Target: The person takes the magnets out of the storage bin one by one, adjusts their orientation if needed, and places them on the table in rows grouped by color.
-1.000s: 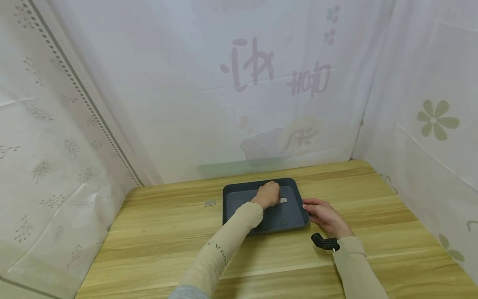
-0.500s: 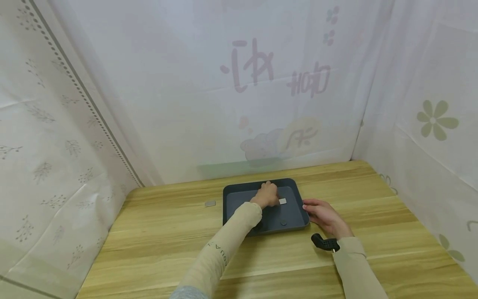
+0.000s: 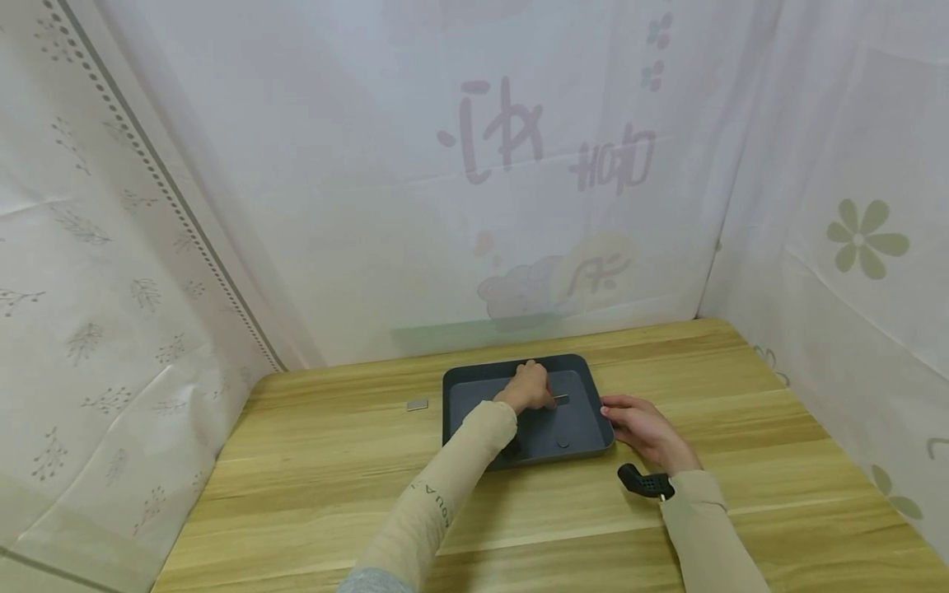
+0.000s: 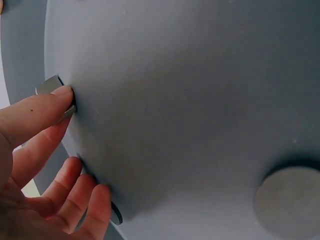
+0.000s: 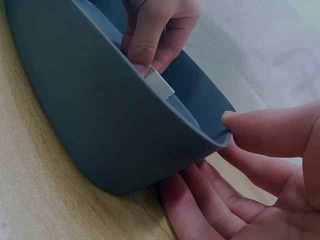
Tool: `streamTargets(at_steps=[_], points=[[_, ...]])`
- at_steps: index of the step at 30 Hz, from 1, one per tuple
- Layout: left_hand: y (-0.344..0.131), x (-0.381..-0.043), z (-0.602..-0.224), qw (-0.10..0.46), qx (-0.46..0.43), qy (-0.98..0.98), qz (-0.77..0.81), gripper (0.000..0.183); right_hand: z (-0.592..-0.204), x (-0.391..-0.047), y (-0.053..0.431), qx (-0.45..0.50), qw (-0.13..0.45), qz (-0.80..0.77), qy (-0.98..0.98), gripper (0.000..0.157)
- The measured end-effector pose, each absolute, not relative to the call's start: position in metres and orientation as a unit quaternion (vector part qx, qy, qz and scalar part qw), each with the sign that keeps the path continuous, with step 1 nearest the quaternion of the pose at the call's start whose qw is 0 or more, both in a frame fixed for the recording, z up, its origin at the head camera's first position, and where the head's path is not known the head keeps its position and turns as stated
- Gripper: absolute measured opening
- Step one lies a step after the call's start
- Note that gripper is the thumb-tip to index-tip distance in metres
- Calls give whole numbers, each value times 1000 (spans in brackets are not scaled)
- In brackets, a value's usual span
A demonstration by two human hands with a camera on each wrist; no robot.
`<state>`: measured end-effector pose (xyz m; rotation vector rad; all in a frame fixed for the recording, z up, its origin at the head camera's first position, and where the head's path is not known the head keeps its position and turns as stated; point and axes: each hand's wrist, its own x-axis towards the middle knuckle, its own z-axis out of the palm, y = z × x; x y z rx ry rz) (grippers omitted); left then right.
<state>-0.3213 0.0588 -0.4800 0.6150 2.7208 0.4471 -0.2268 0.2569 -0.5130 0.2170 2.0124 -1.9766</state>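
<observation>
Inside a dark grey tray (image 3: 539,430), my left hand (image 3: 530,387) pinches a small, thin rectangular metal piece (image 5: 160,86) between thumb and forefinger. The piece shows edge-on in the head view and tilted in the right wrist view. The other left fingers hang near the tray floor, partly covering a dark disc (image 4: 116,215) in the left wrist view. My right hand (image 3: 647,427) grips the tray's right wall, its thumb at the inner rim and its fingers outside and below. A flat round disc (image 4: 290,202) lies on the tray floor, seen also at the tray's near right.
A similar rectangular metal piece (image 3: 418,404) lies on the wooden table (image 3: 319,461) left of the tray. A black device (image 3: 647,481) sits at the right wrist. Printed white cloth (image 3: 356,206) hangs behind the table and along both sides.
The metal piece has turned from showing its pale broad face to standing edge-on in the left fingers. The left hand has shifted slightly left; the right hand stays on the tray.
</observation>
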Motion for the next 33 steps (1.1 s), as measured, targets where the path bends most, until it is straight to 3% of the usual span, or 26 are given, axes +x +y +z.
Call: streamTargets(at_steps=[33], points=[[44,-319,-467,176,230,922,259,10,-513,-225,258,67,158,-681,712,54]])
